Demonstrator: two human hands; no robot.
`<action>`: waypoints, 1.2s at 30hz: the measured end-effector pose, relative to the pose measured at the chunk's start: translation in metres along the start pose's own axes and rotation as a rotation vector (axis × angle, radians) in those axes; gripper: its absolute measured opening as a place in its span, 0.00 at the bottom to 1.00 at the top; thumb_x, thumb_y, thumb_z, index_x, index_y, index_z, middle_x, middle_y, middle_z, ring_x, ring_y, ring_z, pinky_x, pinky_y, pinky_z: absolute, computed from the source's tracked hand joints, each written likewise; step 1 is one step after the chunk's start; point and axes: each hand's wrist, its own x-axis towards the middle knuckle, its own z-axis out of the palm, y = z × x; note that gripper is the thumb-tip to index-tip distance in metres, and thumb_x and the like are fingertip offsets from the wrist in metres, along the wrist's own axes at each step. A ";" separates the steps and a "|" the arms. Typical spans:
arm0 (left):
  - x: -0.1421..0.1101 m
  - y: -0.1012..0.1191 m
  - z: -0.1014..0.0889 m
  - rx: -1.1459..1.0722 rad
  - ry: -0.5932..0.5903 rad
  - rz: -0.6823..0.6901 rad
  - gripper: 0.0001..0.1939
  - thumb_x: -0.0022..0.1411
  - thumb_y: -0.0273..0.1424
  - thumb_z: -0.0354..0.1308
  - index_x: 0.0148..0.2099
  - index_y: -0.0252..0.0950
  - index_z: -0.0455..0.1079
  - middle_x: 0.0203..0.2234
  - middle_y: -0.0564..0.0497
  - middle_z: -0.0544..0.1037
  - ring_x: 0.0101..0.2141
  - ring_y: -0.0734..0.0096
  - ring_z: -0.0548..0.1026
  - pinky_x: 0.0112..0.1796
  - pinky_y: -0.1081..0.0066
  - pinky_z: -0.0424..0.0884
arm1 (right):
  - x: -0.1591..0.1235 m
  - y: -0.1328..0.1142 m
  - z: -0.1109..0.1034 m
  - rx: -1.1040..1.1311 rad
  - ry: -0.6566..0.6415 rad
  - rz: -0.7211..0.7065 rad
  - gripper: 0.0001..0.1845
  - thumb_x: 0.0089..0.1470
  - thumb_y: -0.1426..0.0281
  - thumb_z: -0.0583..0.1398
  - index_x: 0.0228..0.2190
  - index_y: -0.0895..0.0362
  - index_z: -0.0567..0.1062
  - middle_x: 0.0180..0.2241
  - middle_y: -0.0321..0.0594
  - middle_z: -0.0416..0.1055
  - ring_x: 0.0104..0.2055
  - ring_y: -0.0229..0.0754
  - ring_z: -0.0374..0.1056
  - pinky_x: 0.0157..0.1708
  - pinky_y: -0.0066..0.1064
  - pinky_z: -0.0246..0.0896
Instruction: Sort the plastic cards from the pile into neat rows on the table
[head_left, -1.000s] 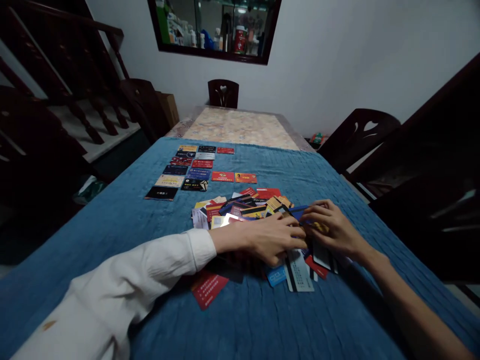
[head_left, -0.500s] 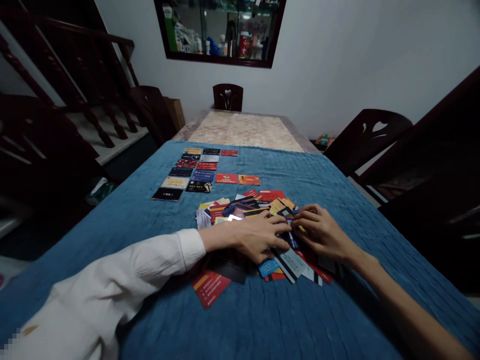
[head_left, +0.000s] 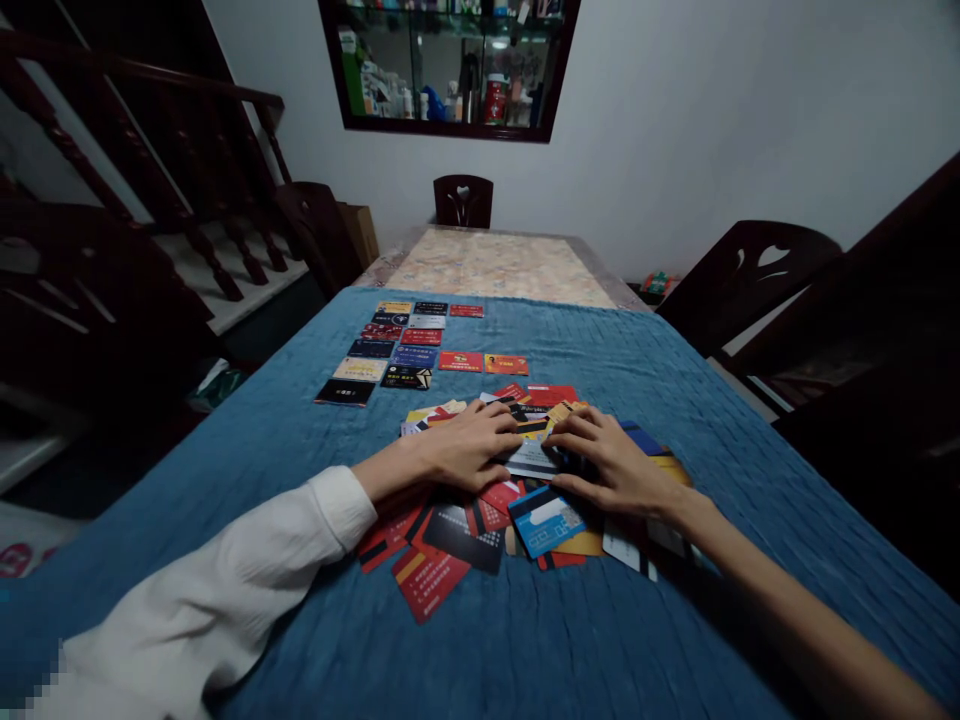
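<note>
A loose pile of printed plastic cards lies on the blue tablecloth. My left hand rests over its left side, palm down, fingers stretched to the left end of a silver-grey card with a dark stripe. On that card's right end are the fingertips of my right hand, its fingers curved and spread apart from the thumb. Just below lies a blue card. A red card and a dark grey card stick out at the near side. Both hands hide part of the pile.
Beyond the pile, cards lie in rows at the left, including a black card, an orange card and a red card. The blue tablecloth covers the table's near part. Chairs stand around, one at the right.
My left hand has drawn back slightly to the left, and my right hand has moved left over the pile. The silver-grey card now lies between them, and the blue card is more exposed.
</note>
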 end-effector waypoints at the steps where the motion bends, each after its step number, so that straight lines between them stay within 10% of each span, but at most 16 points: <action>1: -0.001 -0.001 0.001 0.002 0.007 -0.012 0.12 0.62 0.33 0.59 0.47 0.34 0.72 0.47 0.40 0.75 0.51 0.52 0.68 0.50 0.54 0.64 | 0.002 -0.001 0.000 -0.010 -0.003 -0.006 0.19 0.60 0.56 0.59 0.47 0.52 0.77 0.46 0.48 0.73 0.52 0.53 0.61 0.52 0.50 0.57; 16: -0.004 -0.010 0.001 0.030 -0.014 -0.114 0.12 0.69 0.34 0.53 0.41 0.33 0.75 0.38 0.43 0.78 0.44 0.59 0.72 0.46 0.61 0.65 | 0.027 0.011 0.003 -0.029 -0.081 -0.029 0.18 0.58 0.60 0.60 0.47 0.53 0.77 0.44 0.48 0.74 0.49 0.54 0.61 0.46 0.47 0.57; 36: -0.009 -0.038 0.013 -0.252 0.283 -0.336 0.19 0.61 0.19 0.53 0.52 0.34 0.74 0.42 0.45 0.81 0.41 0.66 0.78 0.43 0.70 0.71 | 0.035 0.016 0.036 -0.051 0.316 0.142 0.18 0.61 0.72 0.56 0.52 0.54 0.74 0.37 0.46 0.74 0.38 0.47 0.68 0.40 0.36 0.62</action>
